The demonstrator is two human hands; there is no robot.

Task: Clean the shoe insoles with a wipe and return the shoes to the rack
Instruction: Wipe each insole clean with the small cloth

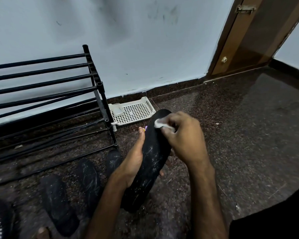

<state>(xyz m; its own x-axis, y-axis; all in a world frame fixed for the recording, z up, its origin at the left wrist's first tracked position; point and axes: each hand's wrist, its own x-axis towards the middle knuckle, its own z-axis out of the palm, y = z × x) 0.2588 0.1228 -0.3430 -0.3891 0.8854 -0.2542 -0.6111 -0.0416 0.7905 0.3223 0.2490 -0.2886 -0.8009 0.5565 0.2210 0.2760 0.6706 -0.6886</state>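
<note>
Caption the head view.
Left hand holds a black insole; right hand presses a white wipe on it beside the rack.

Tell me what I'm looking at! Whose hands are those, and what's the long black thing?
There is no machine here. A person wears a camera on their head, so you see their own two hands from above. The left hand holds a long black insole, the soft pad from inside a shoe. The right hand pinches a white wipe and presses it on the insole's far end. More dark insoles lie on the speckled floor. By the wall stands a black shoe rack, with a white plastic tray beside it.
</note>
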